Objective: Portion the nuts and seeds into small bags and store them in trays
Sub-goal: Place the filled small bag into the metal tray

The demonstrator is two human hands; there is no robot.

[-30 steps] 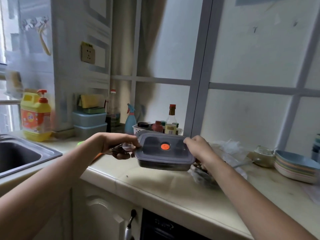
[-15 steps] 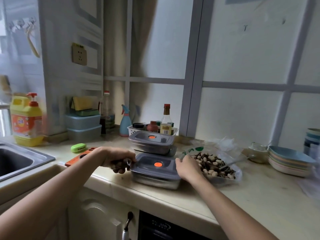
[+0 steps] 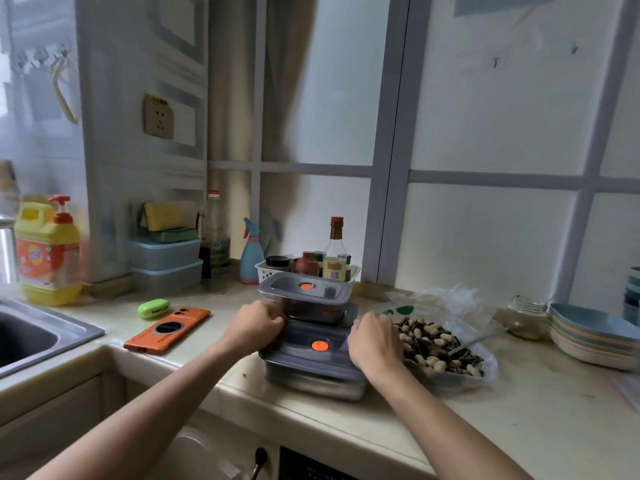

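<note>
A kitchen counter seen from above, with two bare forearms reaching in from the bottom of the frame. At the far left is a steel sink [image 3: 38, 336], and behind it a yellow detergent bottle [image 3: 46, 251] with a red pump. Further right, a small green case [image 3: 153, 309] and an orange phone [image 3: 168, 329] lie flat on the counter. In the centre sits the near tray [image 3: 311, 367], a metal box with a grey lid and an orange dot. The far tray [image 3: 306, 294], of the same kind, stands just behind it; whether the two touch is unclear. The left hand [image 3: 258, 323] is clenched at the far left corner of the near tray's lid; whether it holds anything cannot be told. The right hand [image 3: 374, 341] curls over the lid's right edge and grasps it. Just right of that hand lies an open clear bag of nuts and seeds [image 3: 438, 344]. Further right stand a glass jar [image 3: 524, 317] and a stack of plates [image 3: 588, 337].
</note>
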